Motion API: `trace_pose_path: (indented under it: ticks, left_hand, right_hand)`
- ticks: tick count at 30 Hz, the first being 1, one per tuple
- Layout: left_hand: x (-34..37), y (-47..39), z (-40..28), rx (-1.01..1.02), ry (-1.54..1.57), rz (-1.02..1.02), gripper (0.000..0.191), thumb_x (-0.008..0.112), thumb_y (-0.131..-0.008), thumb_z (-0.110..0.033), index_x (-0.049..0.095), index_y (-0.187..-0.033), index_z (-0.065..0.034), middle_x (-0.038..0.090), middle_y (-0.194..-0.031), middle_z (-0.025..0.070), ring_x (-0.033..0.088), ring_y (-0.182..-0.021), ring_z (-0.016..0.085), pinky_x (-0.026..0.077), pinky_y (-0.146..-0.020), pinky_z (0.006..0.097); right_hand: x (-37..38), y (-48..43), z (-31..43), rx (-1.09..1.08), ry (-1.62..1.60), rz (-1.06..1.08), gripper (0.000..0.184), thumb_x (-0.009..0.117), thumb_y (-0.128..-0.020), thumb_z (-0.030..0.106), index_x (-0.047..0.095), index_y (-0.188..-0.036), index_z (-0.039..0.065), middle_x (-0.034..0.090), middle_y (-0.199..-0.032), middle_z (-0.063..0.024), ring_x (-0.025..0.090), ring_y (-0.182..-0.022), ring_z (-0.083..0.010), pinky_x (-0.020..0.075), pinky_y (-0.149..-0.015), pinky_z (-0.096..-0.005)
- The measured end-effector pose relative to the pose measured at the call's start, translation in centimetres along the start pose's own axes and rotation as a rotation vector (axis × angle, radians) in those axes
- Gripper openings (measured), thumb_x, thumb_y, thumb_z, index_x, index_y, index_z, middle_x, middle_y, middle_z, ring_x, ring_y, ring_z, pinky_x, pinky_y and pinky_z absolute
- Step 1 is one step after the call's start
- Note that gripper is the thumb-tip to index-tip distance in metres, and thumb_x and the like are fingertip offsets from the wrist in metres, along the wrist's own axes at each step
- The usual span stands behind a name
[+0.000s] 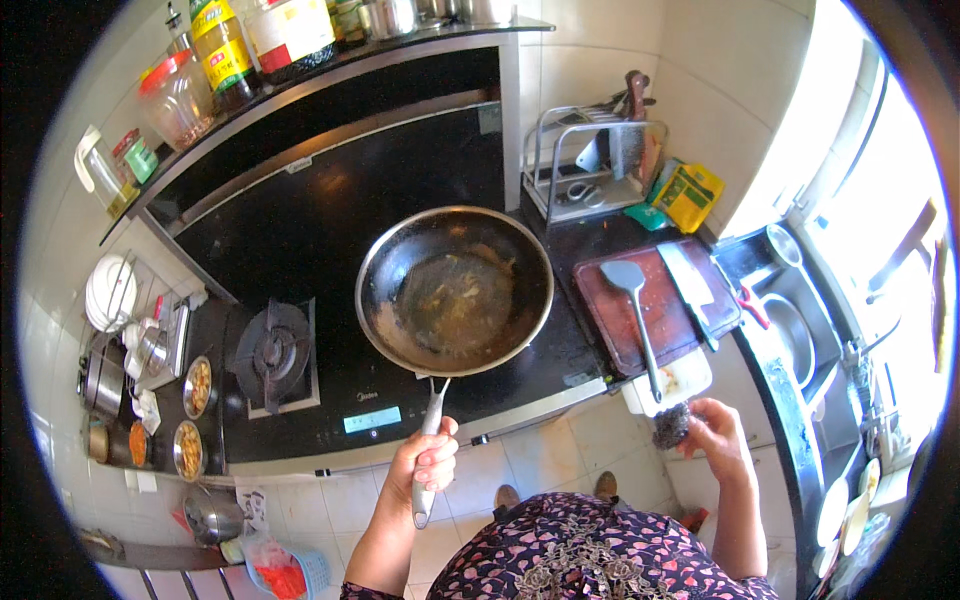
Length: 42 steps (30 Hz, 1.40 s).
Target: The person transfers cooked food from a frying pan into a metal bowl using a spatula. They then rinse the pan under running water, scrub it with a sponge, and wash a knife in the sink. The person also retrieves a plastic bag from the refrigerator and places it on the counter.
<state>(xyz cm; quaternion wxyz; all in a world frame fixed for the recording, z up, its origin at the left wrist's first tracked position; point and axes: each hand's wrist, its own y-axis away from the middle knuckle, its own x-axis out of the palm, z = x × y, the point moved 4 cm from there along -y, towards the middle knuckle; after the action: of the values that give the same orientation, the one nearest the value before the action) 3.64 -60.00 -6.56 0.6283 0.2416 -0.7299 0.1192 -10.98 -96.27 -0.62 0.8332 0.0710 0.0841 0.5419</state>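
Note:
My left hand (427, 459) is closed around the metal handle of a wok (456, 292), which is over the right side of the black gas hob. Its dark inside bears brownish residue and a few pale scraps. Between the fingers of my right hand (716, 431) is a dark scouring pad (671, 427), just below a white plastic container (682, 379) at the counter's front edge. A spatula (628, 289) lies on the red-brown cutting board (600, 322), its handle reaching over the container. Beside it on the board lies a cleaver (684, 277).
A burner (279, 352) shows at left, beside metal bowls of food (199, 386). Behind the board stand a metal knife rack (551, 180) and a yellow packet (690, 196). The sink (787, 337) is at right. Bottles and jars line a shelf (420, 39) above the hob.

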Motion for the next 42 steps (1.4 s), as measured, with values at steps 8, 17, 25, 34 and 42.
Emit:
trace_pose_path:
  ticks: [8, 17, 25, 34, 42]
  left_hand:
    - [0.3, -1.9, 2.7, 0.14, -0.024, -0.043, 0.017, 0.042, -0.092, -0.008, 0.05, -0.107, -0.0045, 0.038, -0.055, -0.0045, 0.039, -0.038, 0.005, 0.036, -0.034, 0.0218]
    - [0.2, -3.0, 3.6, 0.207, 0.067, -0.007, 0.016, 0.039, -0.094, -0.008, 0.049, -0.106, -0.0044, 0.037, -0.055, -0.0038, 0.037, -0.038, 0.005, 0.031, -0.032, 0.0198]
    - [0.2, -2.6, 3.0, 0.18, 0.104, 0.068, 0.022, 0.037, -0.094, -0.009, 0.051, -0.11, -0.0029, 0.039, -0.057, -0.0023, 0.04, -0.041, 0.006, 0.034, -0.036, 0.0209]
    - [0.8, -2.3, 2.6, 0.169, 0.064, -0.068, 0.026, 0.035, -0.095, -0.013, 0.054, -0.111, -0.0033, 0.04, -0.055, -0.0015, 0.042, -0.041, 0.008, 0.039, -0.039, 0.0245]
    - [0.6, -2.7, 2.5, 0.131, 0.076, -0.031, 0.025, 0.037, -0.095, -0.016, 0.051, -0.111, -0.0037, 0.042, -0.056, -0.0004, 0.043, -0.042, 0.01, 0.042, -0.041, 0.0268]
  right_hand:
    - [-5.5, 0.6, -1.5, 0.019, -0.008, -0.016, 0.014, 0.059, -0.085, 0.008, 0.057, -0.095, -0.002, 0.062, -0.071, -0.0075, 0.06, -0.054, -0.0125, 0.0482, -0.046, -0.0224]
    - [-7.5, 0.1, -2.4, 0.021, -0.072, 0.083, 0.015, 0.059, -0.085, 0.009, 0.057, -0.095, -0.001, 0.062, -0.071, -0.0079, 0.061, -0.053, -0.0128, 0.0477, -0.045, -0.0222]
    - [-5.1, -9.4, -4.6, -0.397, 0.22, -0.123, 0.011, 0.056, -0.086, 0.007, 0.056, -0.095, 0.001, 0.06, -0.075, -0.0075, 0.06, -0.054, -0.0119, 0.0454, -0.041, -0.0223]
    - [-0.8, -15.4, -3.3, -0.387, 0.939, -0.434, 0.046, 0.059, -0.081, 0.019, 0.046, -0.121, 0.0, 0.052, -0.111, -0.0269, 0.055, -0.095, -0.0426, 0.0457, -0.081, -0.0474]
    - [-3.6, -13.1, -5.9, -0.303, 1.119, -0.618, 0.014, 0.053, -0.082, 0.018, 0.057, -0.084, 0.005, 0.055, -0.087, -0.0187, 0.058, -0.08, -0.0361, 0.0484, -0.069, -0.0463]
